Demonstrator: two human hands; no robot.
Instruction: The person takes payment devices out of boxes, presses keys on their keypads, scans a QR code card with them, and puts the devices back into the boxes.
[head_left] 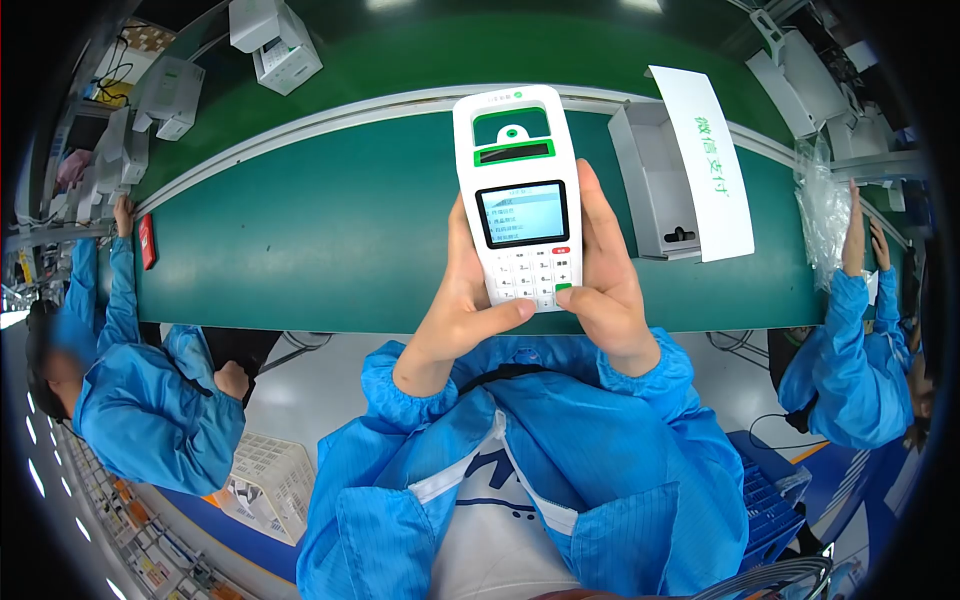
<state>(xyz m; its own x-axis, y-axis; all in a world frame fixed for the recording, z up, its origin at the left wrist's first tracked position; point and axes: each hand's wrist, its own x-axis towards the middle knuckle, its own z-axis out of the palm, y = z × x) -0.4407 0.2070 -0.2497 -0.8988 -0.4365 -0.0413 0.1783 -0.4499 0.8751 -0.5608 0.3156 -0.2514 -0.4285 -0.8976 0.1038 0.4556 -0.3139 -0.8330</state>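
Note:
Between both hands I hold a white card payment terminal (520,180) with green trim, raised above the green bench. Its small screen is lit and shows a list of text lines. My left hand (462,295) grips the left side, its thumb resting on the lower keys. My right hand (605,275) wraps the right side, its thumb at the green key. The fingers behind the terminal are mostly hidden. To the right stands an open white box (640,180) with its lid (705,165) raised, green characters on the lid, and a small black item inside.
The green bench (330,230) runs across in front of me, with a red object (147,242) at its left end. White boxes (275,45) stand beyond. Co-workers in blue sit on the left (160,410) and right (850,360). A clear plastic bag (822,215) lies at right.

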